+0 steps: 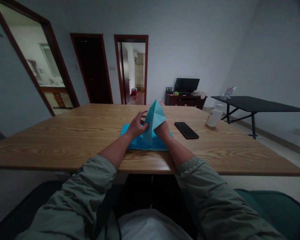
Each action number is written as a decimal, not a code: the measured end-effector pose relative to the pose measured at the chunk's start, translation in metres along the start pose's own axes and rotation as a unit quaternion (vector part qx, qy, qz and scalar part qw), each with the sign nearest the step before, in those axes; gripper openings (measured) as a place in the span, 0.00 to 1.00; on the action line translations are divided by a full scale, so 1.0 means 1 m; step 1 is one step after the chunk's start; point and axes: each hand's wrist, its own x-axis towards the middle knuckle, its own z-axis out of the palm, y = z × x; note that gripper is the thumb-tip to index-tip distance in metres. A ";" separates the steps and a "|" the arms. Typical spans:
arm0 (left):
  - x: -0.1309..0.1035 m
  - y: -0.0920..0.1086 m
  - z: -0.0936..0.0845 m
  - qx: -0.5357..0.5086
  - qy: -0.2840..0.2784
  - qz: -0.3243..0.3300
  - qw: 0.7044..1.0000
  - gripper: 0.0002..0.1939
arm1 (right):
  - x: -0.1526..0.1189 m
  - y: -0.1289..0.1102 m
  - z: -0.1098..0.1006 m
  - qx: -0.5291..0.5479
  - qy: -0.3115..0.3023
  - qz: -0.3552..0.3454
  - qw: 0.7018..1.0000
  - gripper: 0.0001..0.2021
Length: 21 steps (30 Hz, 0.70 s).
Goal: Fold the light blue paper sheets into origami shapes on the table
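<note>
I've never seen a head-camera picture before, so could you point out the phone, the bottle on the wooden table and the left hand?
Phone [186, 130]: head view, screen.
Bottle [214, 117]: head view, body.
Left hand [136, 127]: head view, back.

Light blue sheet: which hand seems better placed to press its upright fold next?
Probably the left hand: its thumb is near the upright fold of the light blue sheet, while the right hand has its fingers hidden behind the sheet.

Light-blue paper [153, 116], brighter blue mat [145, 143], brown wood-grained table [85, 143], black phone [186, 130], green-grey sleeves [72, 190].
</note>
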 end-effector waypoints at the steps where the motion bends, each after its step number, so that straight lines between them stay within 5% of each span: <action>1: 0.001 -0.001 0.000 0.007 0.015 -0.003 1.000 0.30 | -0.001 -0.002 -0.001 -0.014 0.009 -0.015 1.000 0.08; 7: 0.008 -0.005 -0.014 0.077 0.040 -0.002 0.996 0.13 | -0.003 -0.004 -0.005 -0.074 0.038 -0.003 0.997 0.07; 15: 0.019 -0.029 -0.054 0.098 0.179 -0.068 0.977 0.15 | 0.006 0.009 -0.024 -0.108 0.157 0.042 0.981 0.11; 21: 0.021 -0.044 -0.068 0.087 0.210 -0.092 0.970 0.14 | 0.009 0.021 -0.037 -0.106 0.191 0.060 0.974 0.11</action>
